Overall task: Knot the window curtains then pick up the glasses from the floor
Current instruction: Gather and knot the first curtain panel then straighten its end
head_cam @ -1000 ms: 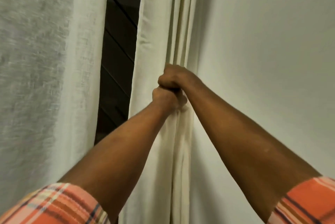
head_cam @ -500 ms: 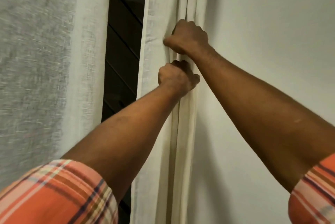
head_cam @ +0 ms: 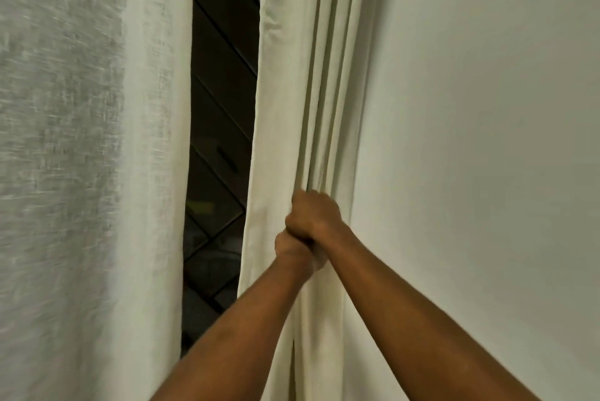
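Nearest to us, two bare forearms reach up from the bottom edge. The left forearm (head_cam: 233, 335) rises from lower centre. The right forearm (head_cam: 422, 319) comes in from the lower right. They converge at mid-frame.

Left hand (head_cam: 292, 249): lower of the two, a fist closed on the gathered folds of the pleated curtain (head_cam: 292, 108). Its fingertips are hidden under the other hand, so we cannot tell how deep the hold goes.

Right hand (head_cam: 313, 215): stacked directly on top and touching the left, knuckles toward us, fingers curled tight round the same bundle of folds. Neither hand has its fingers spread; both are clenched on cloth.

The pleated curtain is cream and hangs just right of centre. Above the fists it is drawn into several narrow vertical pleats. Below them it falls between the two forearms to the bottom edge. Its hemmed left edge hangs free.

A second curtain (head_cam: 81, 173) fills the left side of the frame. It is pale, with a coarse weave, blurred, and no hand touches it.

A plain pale wall (head_cam: 487, 140) lies to the right, just beside the pleats.

Farthest back, between the two curtains, a narrow strip of window (head_cam: 220, 140) shows. It is dark and crossed by slanting lines; we cannot make out detail there.
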A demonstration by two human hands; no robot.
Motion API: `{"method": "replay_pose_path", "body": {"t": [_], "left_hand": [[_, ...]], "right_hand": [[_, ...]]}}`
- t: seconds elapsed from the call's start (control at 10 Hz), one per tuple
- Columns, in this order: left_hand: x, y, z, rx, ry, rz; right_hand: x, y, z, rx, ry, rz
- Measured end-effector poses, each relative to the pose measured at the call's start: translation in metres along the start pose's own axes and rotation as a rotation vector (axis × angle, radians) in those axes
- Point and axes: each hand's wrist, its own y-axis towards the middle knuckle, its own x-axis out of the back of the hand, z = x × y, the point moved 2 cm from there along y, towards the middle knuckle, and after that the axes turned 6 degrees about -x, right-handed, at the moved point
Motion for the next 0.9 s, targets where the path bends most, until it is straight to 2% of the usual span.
{"method": "replay_pose_path", "body": {"t": [0.1,0.2,0.3,0.4,0.5,0.6,0.7,0.8,0.9], "left_hand": [[-0.012,-0.012,0.04,-0.135,0.152,0.024],[-0.005,-0.024,0.013,-0.382,0.536,-0.02],[0.006,-0.031,-0.016,-0.517,0.917,-0.143],[0.007,-0.031,-0.038,-0.518,0.916,-0.201],[0.005,-0.022,-0.043,-0.485,0.892,-0.139],[0.003,-0.019,-0.023,-0.432,0.859,0.026],[0.005,-0.016,0.003,-0.349,0.83,0.105],[0.007,-0.017,0.021,-0.276,0.665,0.063],[-0.001,-0.031,0.046,-0.276,0.7,0.097]], "right_hand": [[-0.023,-0.018,-0.01,-0.014,0.047,0.007],[-0.011,-0.02,-0.01,-0.011,0.153,-0.16],[0.02,-0.011,-0.006,0.018,0.213,-0.409],[0.053,0.002,-0.002,0.037,0.23,-0.514],[0.06,0.009,0.002,0.023,0.202,-0.469],[0.033,0.006,0.002,0.008,0.193,-0.356],[-0.009,-0.008,-0.002,0.002,0.202,-0.273],[-0.032,-0.019,-0.008,-0.023,0.249,-0.256],[-0.049,-0.033,-0.01,-0.025,0.228,-0.175]]}}
